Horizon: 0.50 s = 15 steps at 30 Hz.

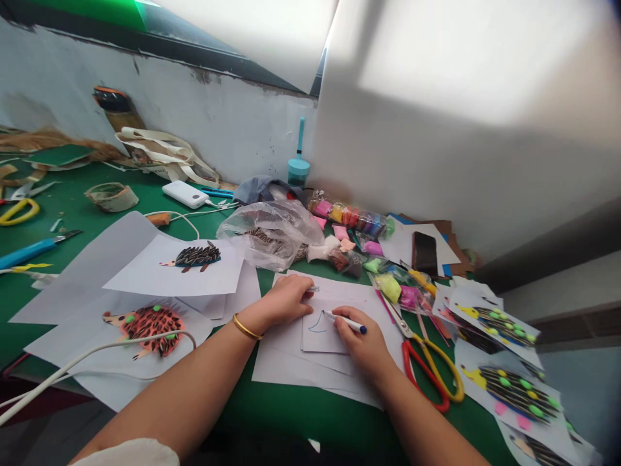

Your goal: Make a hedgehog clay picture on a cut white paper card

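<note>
In my right hand (361, 340) is a white marker pen (352, 321) with a dark blue end. Its tip touches a small sheet of white paper (323, 343), where a short curved blue line shows. My left hand (288, 299) rests at that sheet's upper left, fingers closed around a small clear, cap-like piece (314, 288) that pokes out past the fingertips. Beneath lie larger white sheets (276, 362), overlapping on the green table. Just right of my right hand are scissors (427, 362) with red and yellow handles.
Hedgehog pictures made with seeds (155, 329) lie on both sides. Behind the paper are a clear plastic bag (272, 226) and several packets of coloured clay (388, 288). A phone (424, 252) lies at right. A white cable (97, 349) crosses the left sheets; a power bank (185, 193) sits farther back.
</note>
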Available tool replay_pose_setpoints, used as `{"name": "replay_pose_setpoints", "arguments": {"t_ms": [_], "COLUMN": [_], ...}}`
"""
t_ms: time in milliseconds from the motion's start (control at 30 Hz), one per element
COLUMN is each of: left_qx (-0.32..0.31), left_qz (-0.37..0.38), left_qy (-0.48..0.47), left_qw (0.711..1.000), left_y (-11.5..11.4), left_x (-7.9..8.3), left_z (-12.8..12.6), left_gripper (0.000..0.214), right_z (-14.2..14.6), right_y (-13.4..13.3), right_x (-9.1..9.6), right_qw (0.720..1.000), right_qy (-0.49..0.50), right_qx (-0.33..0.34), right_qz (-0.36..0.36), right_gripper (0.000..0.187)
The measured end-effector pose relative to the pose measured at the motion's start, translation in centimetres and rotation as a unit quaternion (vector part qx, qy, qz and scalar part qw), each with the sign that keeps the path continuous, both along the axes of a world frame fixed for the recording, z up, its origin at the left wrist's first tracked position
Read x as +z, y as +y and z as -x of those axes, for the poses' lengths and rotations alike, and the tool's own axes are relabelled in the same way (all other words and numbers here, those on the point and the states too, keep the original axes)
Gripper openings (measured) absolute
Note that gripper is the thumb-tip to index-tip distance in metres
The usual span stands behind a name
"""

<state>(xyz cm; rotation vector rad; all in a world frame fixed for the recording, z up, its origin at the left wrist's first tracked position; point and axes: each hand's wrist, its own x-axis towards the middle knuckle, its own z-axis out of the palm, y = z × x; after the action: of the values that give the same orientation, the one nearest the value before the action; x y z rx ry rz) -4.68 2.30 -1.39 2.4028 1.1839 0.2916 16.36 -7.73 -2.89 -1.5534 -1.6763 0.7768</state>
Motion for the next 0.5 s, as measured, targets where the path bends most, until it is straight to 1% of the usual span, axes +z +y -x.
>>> {"name": "replay_pose_setpoints", "arguments": {"t_ms": [167, 333, 500], "left_qx": [0.0, 0.003, 0.008], "left_qz": [-0.003, -0.008, 0.003], "left_qy": [-0.001, -0.001, 0.006], "left_qw": [1.0, 1.0, 1.0], "left_y": [0.0, 0.0, 0.0], "left_x": [-0.1, -0.2, 0.0], "left_z": [0.0, 0.0, -0.1], "left_gripper": [0.024, 0.025, 0.024], "right_z": [-0.1, 0.0, 0.0], "right_y": [0.1, 0.1, -0.4], "right_x": [0.1, 0.4, 1.1], "right_qw": [0.999, 0.999, 0.998], "right_qy": [0.006, 0.006, 0.019], "right_qx": [-0.031, -0.04, -0.048], "right_qz": [0.015, 0.026, 0.019], "right_gripper": [0.024, 0.026, 0.024]}}
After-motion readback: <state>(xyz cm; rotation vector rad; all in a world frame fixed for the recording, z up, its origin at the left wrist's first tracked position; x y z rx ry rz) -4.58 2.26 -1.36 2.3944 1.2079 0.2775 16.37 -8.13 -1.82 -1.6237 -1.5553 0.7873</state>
